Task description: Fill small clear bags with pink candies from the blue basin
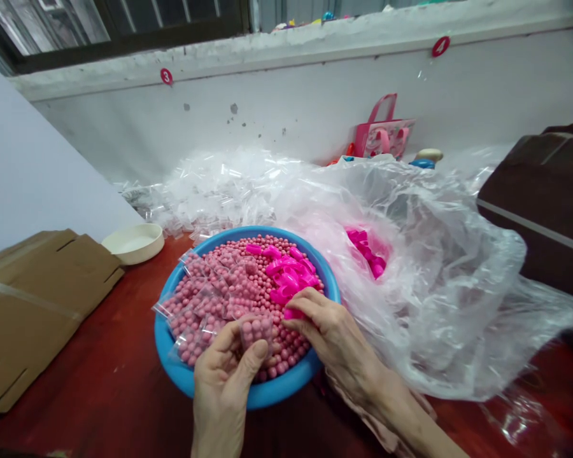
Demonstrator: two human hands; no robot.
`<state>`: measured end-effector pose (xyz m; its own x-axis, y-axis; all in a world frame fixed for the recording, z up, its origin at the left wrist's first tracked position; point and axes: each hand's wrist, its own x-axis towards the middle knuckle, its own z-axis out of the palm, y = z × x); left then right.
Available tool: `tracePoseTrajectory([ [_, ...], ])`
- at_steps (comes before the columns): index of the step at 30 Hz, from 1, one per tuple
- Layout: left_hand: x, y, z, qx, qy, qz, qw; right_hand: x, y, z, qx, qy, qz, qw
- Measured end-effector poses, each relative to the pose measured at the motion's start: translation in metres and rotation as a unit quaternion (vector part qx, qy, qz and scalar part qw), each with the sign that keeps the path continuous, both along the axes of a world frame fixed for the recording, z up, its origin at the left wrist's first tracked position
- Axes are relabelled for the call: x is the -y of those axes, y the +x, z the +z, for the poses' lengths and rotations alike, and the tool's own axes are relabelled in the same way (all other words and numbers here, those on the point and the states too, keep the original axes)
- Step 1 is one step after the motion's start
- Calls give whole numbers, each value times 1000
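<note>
A blue basin full of small pink balls sits on the red table in front of me. Several filled clear packets lie on the balls at the left, and bright pink plastic pieces are heaped at the right. My left hand pinches a small clear packet of pink balls over the basin's near side. My right hand is closed on a bright pink plastic piece right beside that packet.
A large clear plastic bag with more pink pieces lies to the right. Empty clear packets are piled behind the basin. A white dish and flat cardboard sit left; a dark box stands right.
</note>
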<state>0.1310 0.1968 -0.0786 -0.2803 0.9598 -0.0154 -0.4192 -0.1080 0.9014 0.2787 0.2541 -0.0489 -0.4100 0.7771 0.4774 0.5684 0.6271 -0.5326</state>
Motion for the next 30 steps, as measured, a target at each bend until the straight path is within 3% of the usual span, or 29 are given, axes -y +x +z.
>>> tracePoseTrajectory([
  [2,-1,0,-1,-31,-1,-4,1000,-7,-1,1,-91,-15,5,996],
  [8,2,4,4,-73,-14,20,997,-19,-15,2,-289,-88,-70,951],
  [12,4,10,12,-58,-20,34,998,-16,-24,15,-342,-189,6,920],
  [16,5,12,13,-56,-17,34,998,-13,-29,25,-385,-287,86,873],
  [21,5,10,11,-63,-18,30,997,-11,-31,24,-409,-356,102,834],
  [24,5,9,10,-85,-13,17,996,-7,-29,20,-387,-315,96,861],
  [27,6,8,9,-105,-14,13,994,-1,-24,17,-325,-211,93,917],
  [30,7,8,8,-108,-11,19,994,6,-19,16,-273,-121,99,949],
])
